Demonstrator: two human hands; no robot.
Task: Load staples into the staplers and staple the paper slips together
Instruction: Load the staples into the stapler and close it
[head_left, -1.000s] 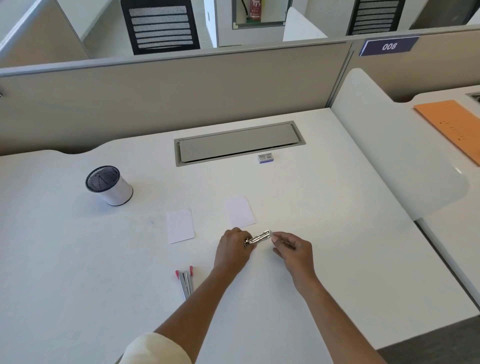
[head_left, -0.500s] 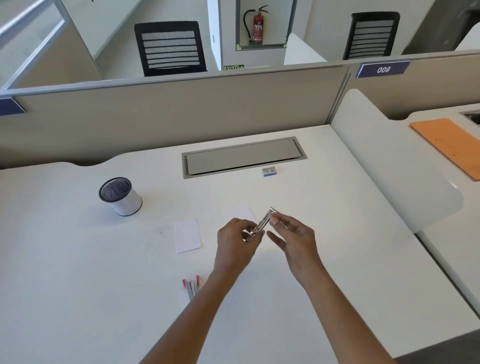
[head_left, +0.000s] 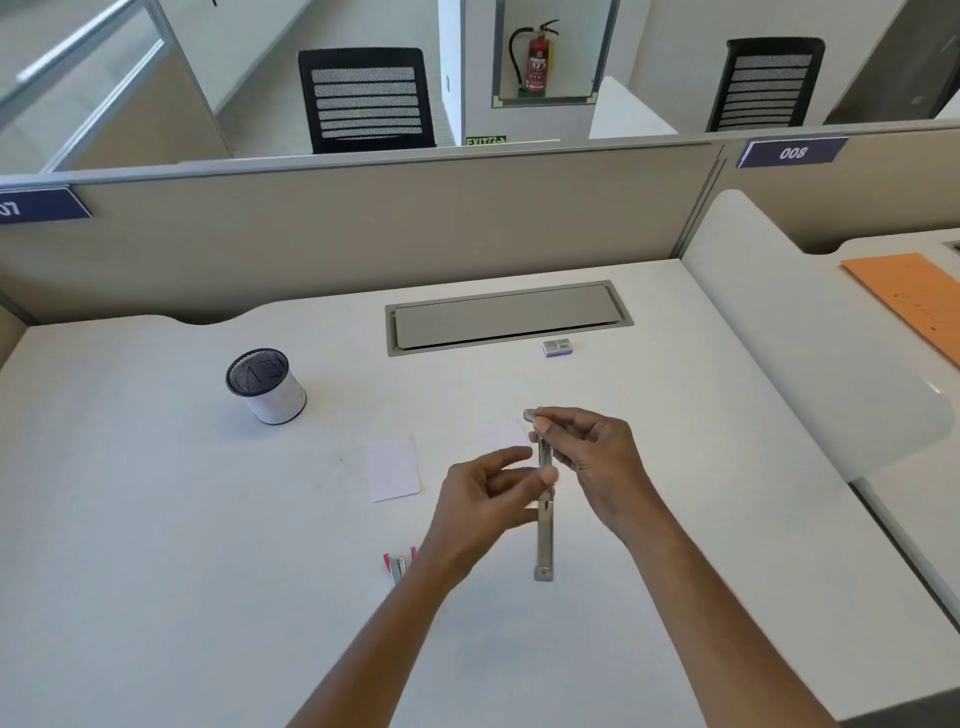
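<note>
A silver metal stapler is swung open into one long strip and stands almost upright above the white desk. My right hand pinches its top end. My left hand pinches it near the middle with thumb and forefinger, and the lower half hangs free. One white paper slip lies left of my hands. A second slip is partly hidden behind my fingers. A pink stapler lies beside my left wrist, partly covered. A small staple box sits further back.
A white mesh-topped cup stands at the left. A grey cable hatch is set into the desk at the back, in front of the beige partition. A white side divider borders the right, with an orange folder beyond it.
The stapler was lifted off the desk and has swung open from a short closed shape into a long upright strip. My right hand rose to its top end. The camera tilted up.
</note>
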